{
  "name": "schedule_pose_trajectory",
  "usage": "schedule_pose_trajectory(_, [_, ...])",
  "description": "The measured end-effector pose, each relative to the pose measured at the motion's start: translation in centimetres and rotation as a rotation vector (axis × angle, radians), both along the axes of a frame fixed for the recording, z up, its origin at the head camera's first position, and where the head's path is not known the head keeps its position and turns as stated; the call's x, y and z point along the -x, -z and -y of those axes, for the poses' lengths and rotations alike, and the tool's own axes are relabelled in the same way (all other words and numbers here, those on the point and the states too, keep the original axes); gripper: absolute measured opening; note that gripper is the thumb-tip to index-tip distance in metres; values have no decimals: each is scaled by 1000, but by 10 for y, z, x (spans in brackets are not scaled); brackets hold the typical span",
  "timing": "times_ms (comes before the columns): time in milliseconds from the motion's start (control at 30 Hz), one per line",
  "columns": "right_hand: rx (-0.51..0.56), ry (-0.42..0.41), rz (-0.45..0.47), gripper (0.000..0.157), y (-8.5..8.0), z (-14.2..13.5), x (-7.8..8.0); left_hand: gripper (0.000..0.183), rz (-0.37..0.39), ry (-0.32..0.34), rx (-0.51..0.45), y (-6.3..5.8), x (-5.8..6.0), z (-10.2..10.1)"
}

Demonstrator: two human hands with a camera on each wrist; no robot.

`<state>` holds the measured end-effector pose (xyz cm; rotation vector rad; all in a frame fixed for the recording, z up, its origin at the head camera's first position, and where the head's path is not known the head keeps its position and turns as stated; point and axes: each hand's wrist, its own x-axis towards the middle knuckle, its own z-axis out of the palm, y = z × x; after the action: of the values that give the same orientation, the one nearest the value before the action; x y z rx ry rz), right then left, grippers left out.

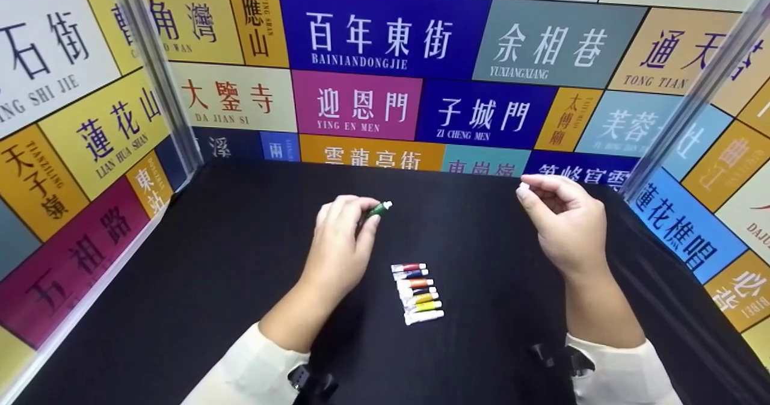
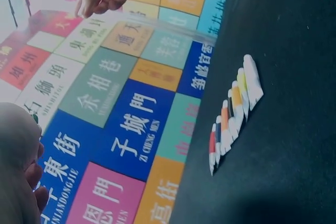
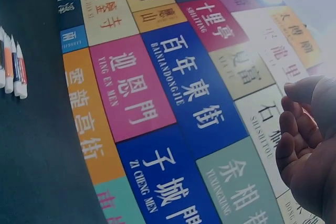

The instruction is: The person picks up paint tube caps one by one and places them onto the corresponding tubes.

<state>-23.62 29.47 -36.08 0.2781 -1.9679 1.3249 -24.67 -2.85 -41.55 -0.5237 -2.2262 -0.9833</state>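
Note:
My left hand (image 1: 343, 239) pinches a small green paint tube (image 1: 377, 210) between thumb and fingers, its whitish tip pointing up and right. Off to the right, my right hand (image 1: 568, 227) is raised and pinches a small white cap (image 1: 524, 187) at its fingertips. Between the forearms, several small paint tubes (image 1: 419, 283) lie side by side on the black cloth. Red, dark blue, orange, black, ochre, yellow and white ones make up the row, their white caps facing right. In the right wrist view, fingers hide the cap.
A black cloth (image 1: 252, 260) covers the table. Panels with street-name signs (image 1: 385, 38) stand behind it and along both sides. Clear upright edges (image 1: 162, 80) mark the corners. Dark straps (image 1: 313, 384) sit on both sleeved wrists.

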Motion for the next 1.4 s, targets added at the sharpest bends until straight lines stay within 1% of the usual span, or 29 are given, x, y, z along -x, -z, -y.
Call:
schedule_pose_trajectory(133, [10,-30,-23,19,-5,5,-6,19,-34,19,7,-7,-5,0])
schedule_pose_trajectory(267, [-17,-50,-43,20,-10,9,-15,20,-58,41,13,-16,-14,-1])
schedule_pose_trajectory(467, [-59,-112,-136,23,-16,16,-28,21,-99,67,31,-28,-28,-3])
schedule_pose_trajectory(533, [-54,-139,-166,24,-18,19,-32,21,-112,71,35,-31,-33,-4])
schedule_pose_trajectory(667, [-11,-205,-213,24,-20,24,-40,22,-133,80,38,-37,-41,-5])
schedule_pose_trajectory(867, [37,-295,-272,26,-23,31,-49,23,-160,106,33,-42,-52,-8])
schedule_pose_trajectory(1000, [57,-365,-321,23,-24,35,-55,24,-200,122,34,-46,-61,-10])
schedule_pose_trajectory(1133, [51,-417,-350,21,-26,41,-61,24,-252,130,45,-49,-69,-12])
schedule_pose_trajectory(1300, [16,-434,-365,22,-28,47,-69,23,-300,142,57,-51,-77,-14])
schedule_pose_trajectory(1400, [-10,-426,-374,23,-29,50,-75,24,-320,151,65,-53,-82,-15])
